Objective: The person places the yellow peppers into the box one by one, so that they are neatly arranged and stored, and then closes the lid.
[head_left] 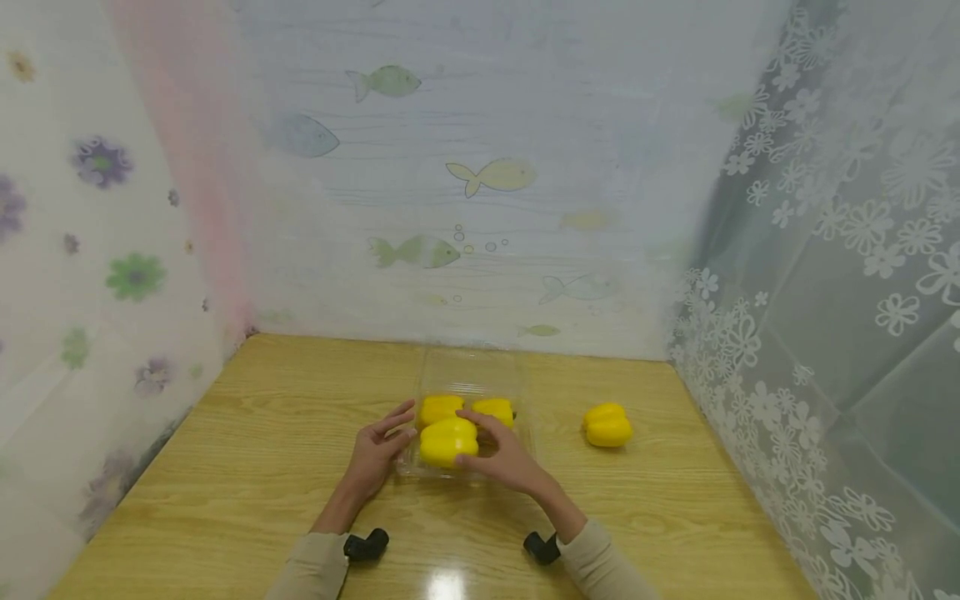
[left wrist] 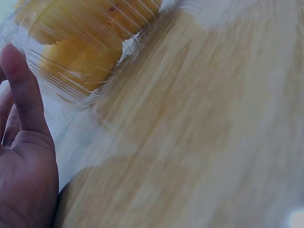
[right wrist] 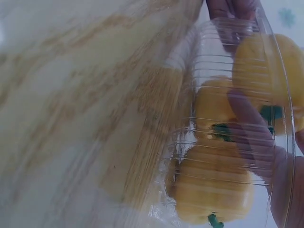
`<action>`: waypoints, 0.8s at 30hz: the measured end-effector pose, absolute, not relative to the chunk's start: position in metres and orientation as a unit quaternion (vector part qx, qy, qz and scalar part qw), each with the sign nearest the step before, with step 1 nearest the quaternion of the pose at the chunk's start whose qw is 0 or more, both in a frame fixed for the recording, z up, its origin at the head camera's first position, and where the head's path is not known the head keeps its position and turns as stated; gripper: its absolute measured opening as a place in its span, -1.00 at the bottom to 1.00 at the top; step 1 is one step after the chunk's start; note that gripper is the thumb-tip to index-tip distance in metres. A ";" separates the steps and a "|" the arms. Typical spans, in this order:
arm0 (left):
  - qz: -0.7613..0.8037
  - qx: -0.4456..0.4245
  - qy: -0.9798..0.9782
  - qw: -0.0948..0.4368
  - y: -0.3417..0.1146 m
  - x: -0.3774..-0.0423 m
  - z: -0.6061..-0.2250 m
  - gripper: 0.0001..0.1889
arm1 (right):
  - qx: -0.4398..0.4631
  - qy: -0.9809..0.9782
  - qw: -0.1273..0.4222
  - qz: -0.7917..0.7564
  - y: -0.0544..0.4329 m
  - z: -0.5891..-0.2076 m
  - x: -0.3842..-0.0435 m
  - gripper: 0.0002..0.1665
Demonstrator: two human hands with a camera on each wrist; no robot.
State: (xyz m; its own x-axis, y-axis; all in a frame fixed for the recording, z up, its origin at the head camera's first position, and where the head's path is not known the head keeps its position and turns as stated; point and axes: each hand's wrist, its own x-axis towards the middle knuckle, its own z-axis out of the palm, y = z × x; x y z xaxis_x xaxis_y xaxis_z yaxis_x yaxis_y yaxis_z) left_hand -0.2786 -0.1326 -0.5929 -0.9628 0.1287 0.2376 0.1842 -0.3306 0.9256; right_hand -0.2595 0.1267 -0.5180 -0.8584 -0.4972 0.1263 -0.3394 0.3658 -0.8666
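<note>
My right hand (head_left: 512, 460) grips a yellow bell pepper (head_left: 448, 442) between thumb and fingers, over the near left part of a clear plastic clamshell box (head_left: 471, 367). Behind it inside the box lie two more yellow peppers, one on the left (head_left: 439, 407) and one on the right (head_left: 495, 409). Through the ribbed clear wall (right wrist: 223, 59), the right wrist view shows the held pepper (right wrist: 268, 64) above the others, with green stems. My left hand (head_left: 372, 457) is at the box's left side, fingers fairly straight, thumb tip right at the wall in the left wrist view.
Another yellow pepper (head_left: 607, 426) lies on the wood-grain table (head_left: 660, 517), right of the box. The box's hinged lid stands raised at the back. Printed curtains (head_left: 480, 208) enclose the table on the left, back and right.
</note>
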 end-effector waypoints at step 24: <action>-0.795 -0.137 -0.591 0.012 -0.134 -0.279 -0.594 -0.52 | -0.295 0.834 0.126 -0.450 0.129 -0.520 -0.268 -0.23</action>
